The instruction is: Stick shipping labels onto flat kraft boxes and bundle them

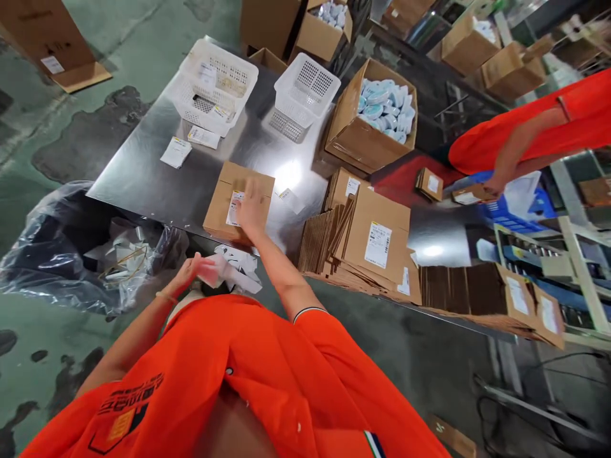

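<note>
My right hand [251, 208] lies with its fingers stretched out on a flat cardboard box [220, 191] at the table's front edge. It touches the white label [233, 210] on that box and covers part of it; the fingers are slightly blurred. Lower and to the left, in front of my body, my left hand [189, 270] pinches a pale pinkish piece of paper [208, 272], smeared by motion. White paper strips [241, 267] hang just beyond it, below the table edge. A small stack of labels [176, 152] rests on the metal table, farther left.
White plastic baskets [248, 79] and a carton of round tins [351, 137] stand at the back. Stacked flat boxes [363, 210] line the right. A lined waste bin [57, 270] is at left. A co-worker's hand [496, 183] holds a small box at far right.
</note>
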A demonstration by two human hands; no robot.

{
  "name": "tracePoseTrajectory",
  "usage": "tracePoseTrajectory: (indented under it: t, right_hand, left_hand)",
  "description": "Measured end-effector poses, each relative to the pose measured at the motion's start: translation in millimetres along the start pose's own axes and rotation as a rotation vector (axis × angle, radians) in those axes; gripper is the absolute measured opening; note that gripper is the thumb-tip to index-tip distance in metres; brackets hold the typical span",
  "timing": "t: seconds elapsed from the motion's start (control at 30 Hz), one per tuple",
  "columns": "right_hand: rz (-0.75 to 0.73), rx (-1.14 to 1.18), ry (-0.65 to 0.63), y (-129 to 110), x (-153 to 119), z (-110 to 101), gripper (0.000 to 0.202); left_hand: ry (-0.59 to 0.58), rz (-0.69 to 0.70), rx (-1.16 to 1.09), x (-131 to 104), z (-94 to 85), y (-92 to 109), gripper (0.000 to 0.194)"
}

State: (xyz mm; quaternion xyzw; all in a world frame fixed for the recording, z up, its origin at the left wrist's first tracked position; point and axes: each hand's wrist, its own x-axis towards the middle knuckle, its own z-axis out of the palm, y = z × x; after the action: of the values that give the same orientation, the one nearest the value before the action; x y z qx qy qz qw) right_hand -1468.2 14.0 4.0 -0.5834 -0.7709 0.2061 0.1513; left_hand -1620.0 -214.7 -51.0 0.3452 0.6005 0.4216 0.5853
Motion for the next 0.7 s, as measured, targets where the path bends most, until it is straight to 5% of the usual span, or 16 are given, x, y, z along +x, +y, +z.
tracePoseTrajectory:
  t: [0.1,0.23,0.33,0.47,0.57,0.7]
  right_hand:
    - [-0.108,-0.02,-0.118,-6.4,-10.5,9.5,0.077]
    - [0.224,0.0,0.015,24.7,-10.8,-6.7,0.069]
    - [0.424,0.095,0.09,51.8,-19.7,-23.7,0.059]
    - [0.555,0.189,0.113,73.5,-37.7,-48.8,0.039]
    - [0.535,0.118,0.312,101.3,-55.7,-104.9,0.031]
    - [0.584,-0.119,0.559,164.1,-105.5,-228.9,0.028]
  left_hand:
    - [0.147,0.104,0.121,29.2,-5.3,36.5,0.055]
    - [0.364,0.138,0.24,76.4,0.5,78.5,0.059]
    - [0.3,0.159,0.294,81.9,14.3,85.9,0.046]
    - [0.086,0.17,0.259,56.9,38.5,78.3,0.044]
    - [-0.03,0.197,0.145,39.8,44.8,77.6,0.057]
    - [-0.131,0.125,0.06,30.8,46.2,88.0,0.059]
